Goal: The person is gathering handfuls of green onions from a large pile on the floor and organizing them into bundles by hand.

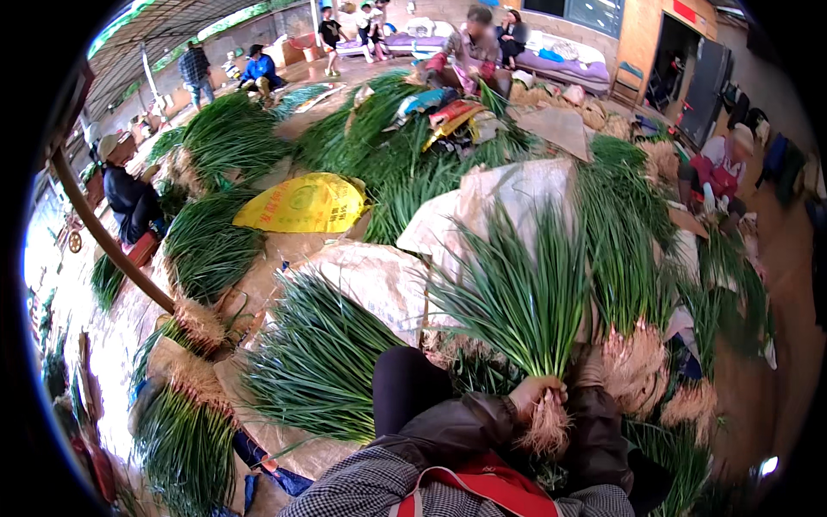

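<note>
My left hand (530, 396) is closed around a bunch of green onions (525, 297) just above its pale, stringy roots (547, 426). The long green leaves fan upward and away from me. Close beside that bunch, on its right, is my right hand (589, 366), beyond the end of a dark brown sleeve. Its fingers are too unclear to make out. Right of it lies a larger heap of green onions (624, 276) with reddish stems and tan roots. Another pile of green onions (323, 358) rests left of my knee.
Pale woven sacks (366, 280) and a yellow sack (303, 204) lie among more onion heaps (233, 138). A curved brown pole (108, 237) crosses the left side. People sit at work at the left (129, 194), the back (469, 56) and the right (724, 168).
</note>
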Tool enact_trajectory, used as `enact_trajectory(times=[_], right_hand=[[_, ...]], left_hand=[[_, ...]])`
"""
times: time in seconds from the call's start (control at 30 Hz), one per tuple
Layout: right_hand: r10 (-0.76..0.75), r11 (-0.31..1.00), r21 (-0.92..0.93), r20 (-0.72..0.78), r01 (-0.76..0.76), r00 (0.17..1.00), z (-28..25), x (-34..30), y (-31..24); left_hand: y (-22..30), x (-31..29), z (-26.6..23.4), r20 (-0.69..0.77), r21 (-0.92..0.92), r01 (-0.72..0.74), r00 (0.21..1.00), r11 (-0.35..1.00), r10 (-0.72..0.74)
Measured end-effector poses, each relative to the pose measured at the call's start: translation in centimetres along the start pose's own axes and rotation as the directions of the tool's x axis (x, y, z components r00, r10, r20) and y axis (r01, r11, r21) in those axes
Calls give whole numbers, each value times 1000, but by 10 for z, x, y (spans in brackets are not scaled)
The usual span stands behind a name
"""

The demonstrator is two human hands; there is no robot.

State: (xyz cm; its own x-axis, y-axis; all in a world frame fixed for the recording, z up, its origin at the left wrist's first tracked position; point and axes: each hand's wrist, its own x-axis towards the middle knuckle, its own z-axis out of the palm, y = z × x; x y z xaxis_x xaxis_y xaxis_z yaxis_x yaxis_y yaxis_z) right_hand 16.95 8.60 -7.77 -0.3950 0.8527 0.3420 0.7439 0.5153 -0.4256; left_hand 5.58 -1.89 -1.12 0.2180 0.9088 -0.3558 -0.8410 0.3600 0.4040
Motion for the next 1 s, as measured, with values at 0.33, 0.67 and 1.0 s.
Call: enact_trajectory(times=[0.33,0.67,1.0], right_hand=[[27,986,-117,818,120,574,-51,-39,33],[284,883,-396,23,-252,959,-56,88,19],[-153,926,375,262,45,953,-84,-23,-53]], left_hand=[[47,-5,-11,56,-331,-228,964,916,261],[36,-8,-18,46,-224,-133,988,966,146],[27,8,-33,158,-208,-8,987,978,41]])
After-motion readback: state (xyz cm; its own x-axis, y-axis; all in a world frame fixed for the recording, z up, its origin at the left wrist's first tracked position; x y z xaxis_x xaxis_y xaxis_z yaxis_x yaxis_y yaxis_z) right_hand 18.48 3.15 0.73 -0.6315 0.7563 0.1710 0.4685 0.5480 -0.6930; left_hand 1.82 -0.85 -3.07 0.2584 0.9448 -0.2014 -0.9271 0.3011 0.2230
